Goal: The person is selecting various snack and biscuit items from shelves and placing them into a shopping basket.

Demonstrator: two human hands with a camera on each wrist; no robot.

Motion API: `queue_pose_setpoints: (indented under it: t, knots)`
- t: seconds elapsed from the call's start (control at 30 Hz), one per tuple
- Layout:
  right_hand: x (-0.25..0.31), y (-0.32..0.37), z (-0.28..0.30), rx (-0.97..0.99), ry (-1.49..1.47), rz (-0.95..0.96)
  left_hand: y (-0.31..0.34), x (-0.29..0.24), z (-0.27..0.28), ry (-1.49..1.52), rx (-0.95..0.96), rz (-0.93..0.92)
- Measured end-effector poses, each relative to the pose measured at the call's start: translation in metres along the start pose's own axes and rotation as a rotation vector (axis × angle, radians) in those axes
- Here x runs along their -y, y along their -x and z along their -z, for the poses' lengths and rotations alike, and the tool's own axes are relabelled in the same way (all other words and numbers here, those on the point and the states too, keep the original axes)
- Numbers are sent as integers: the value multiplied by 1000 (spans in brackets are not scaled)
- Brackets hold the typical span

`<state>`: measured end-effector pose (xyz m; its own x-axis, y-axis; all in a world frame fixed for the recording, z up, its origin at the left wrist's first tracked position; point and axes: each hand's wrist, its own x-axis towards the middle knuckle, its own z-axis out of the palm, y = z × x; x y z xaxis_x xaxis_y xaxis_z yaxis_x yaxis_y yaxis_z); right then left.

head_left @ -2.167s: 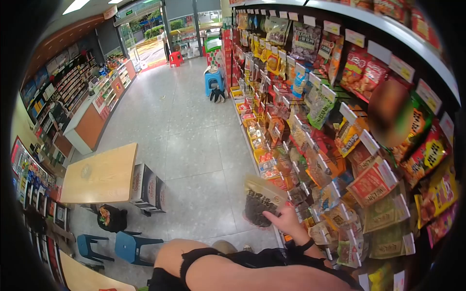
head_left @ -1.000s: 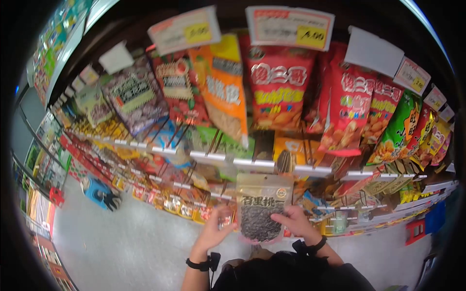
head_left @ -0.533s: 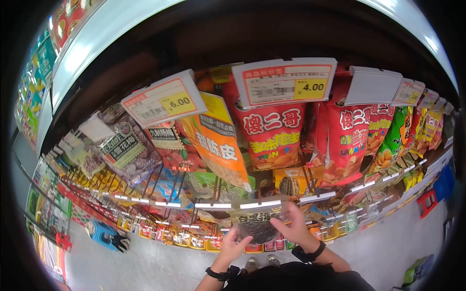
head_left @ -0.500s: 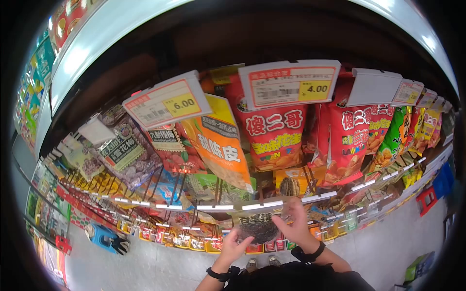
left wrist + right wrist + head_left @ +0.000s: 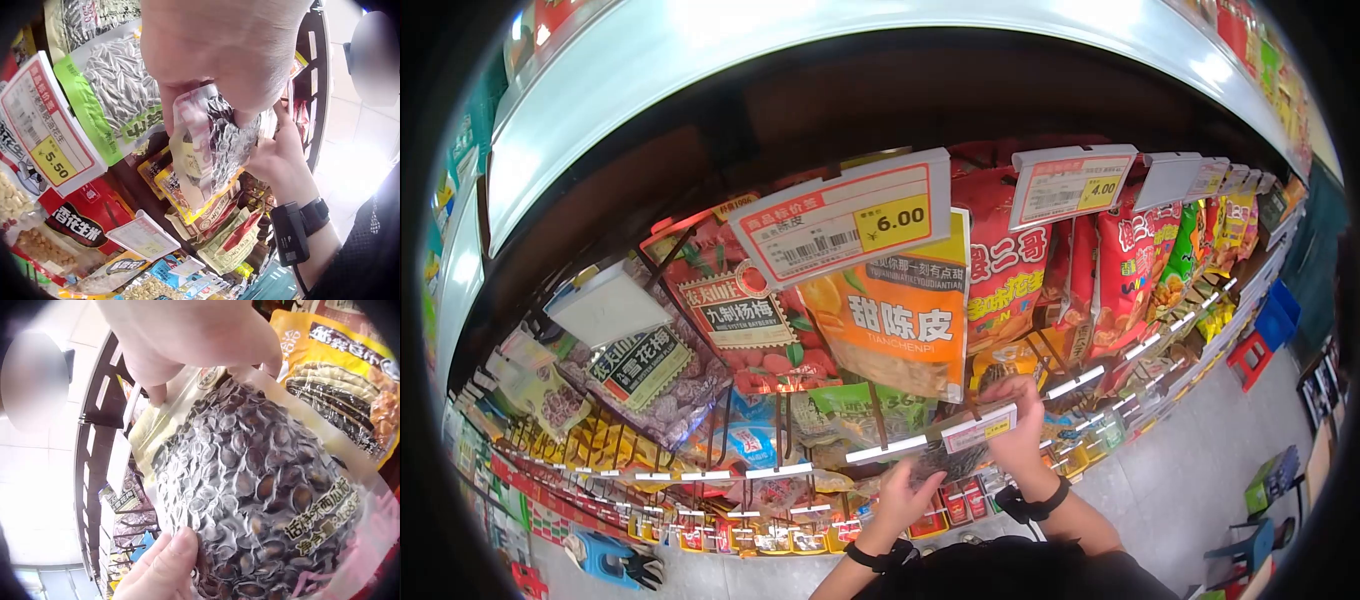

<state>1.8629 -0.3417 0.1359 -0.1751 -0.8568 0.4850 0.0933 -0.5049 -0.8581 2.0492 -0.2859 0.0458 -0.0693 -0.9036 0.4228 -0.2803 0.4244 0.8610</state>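
A clear-fronted bag of dark seeds (image 5: 953,462) is held between both hands at a lower hook row, partly covered by a small price tag (image 5: 980,428) in the head view. My left hand (image 5: 897,503) pinches its lower end; in the left wrist view that hand (image 5: 219,47) has fingers on either side of the bag (image 5: 228,140). My right hand (image 5: 1020,432) grips the upper part beside the tag. From the right wrist, the right hand (image 5: 200,337) is at the bag's top edge, and the left thumb lies on the seeds' side (image 5: 250,481).
An orange snack bag (image 5: 890,325) hangs just above the hands under a large price tag (image 5: 850,220). Red bags (image 5: 1010,255) hang to its right, a green seed bag (image 5: 870,410) below. A blue stool (image 5: 605,555) stands on the floor at lower left.
The head view has swung from the aisle to the shelf and come closer. The left hand has joined the right on the bag, which has moved up to the hooks, partly behind a tag.
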Motion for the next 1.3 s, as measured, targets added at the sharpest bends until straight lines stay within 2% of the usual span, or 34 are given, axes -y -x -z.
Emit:
queue_pose_setpoints:
  t: [0.07, 0.13, 0.23, 0.37, 0.43, 0.57, 0.63, 0.73, 0.77, 0.83, 0.87, 0.93, 0.97, 1.0, 1.07, 1.1, 1.13, 1.2, 1.27, 1.3]
  knots:
    - [-5, -1, 3, -20, -7, -9, -4, 5, 0, 6, -18, -55]
    - [-10, -2, 6, -44, -138, -82, -7, 6, 1, -35, 15, -94]
    - [-15, 1, 9, -77, -74, -49, -11, -1, 4, 74, 48, -6]
    - [1, 5, -3, -91, 0, -23, -1, 20, 2, 90, 61, -81]
    - [2, 1, -11, -110, 33, -32, -6, 8, 5, 235, 94, 86]
    - [-9, 0, -14, -138, 46, -73, -12, 33, -2, 309, 71, 17]
    - [-12, 0, -15, -132, 41, -74, -15, 36, -1, 325, 89, 91]
    - [-15, -1, -15, -192, 128, -99, -22, 40, 5, 220, 103, 81]
    - [-14, -4, -12, -136, 94, -145, -21, 44, 5, 219, 123, 74]
    - [-10, -13, -8, -92, 36, -274, -26, 48, 3, 304, 29, 233]
    - [-3, -17, -7, -111, -74, -405, -32, 47, 3, 304, 56, 222]
    - [-19, -26, -5, -113, 72, -322, -43, 20, 6, 273, -28, 234]
    - [-28, -28, -5, -115, 37, -279, -46, 8, 7, 230, -12, 233]
    - [-19, -29, -9, -136, 104, -232, -47, 9, 3, 236, 4, 223]
    - [-29, -22, -6, -198, 5, -285, -36, 21, -6, 318, -113, 256]
    - [-44, -18, 2, -191, 36, -250, -30, 36, -10, 270, -184, 173]
    - [-76, -10, 17, -199, 149, -102, -25, 52, -13, 225, -257, 89]
    - [-40, 4, 35, -166, 266, -67, -12, 46, -16, 108, -364, 76]
    - [-22, 14, 72, 6, 312, -90, 1, 79, -21, -127, -411, -82]
    - [-9, 23, 95, 124, 312, -181, 1, 54, -25, -176, -363, -225]
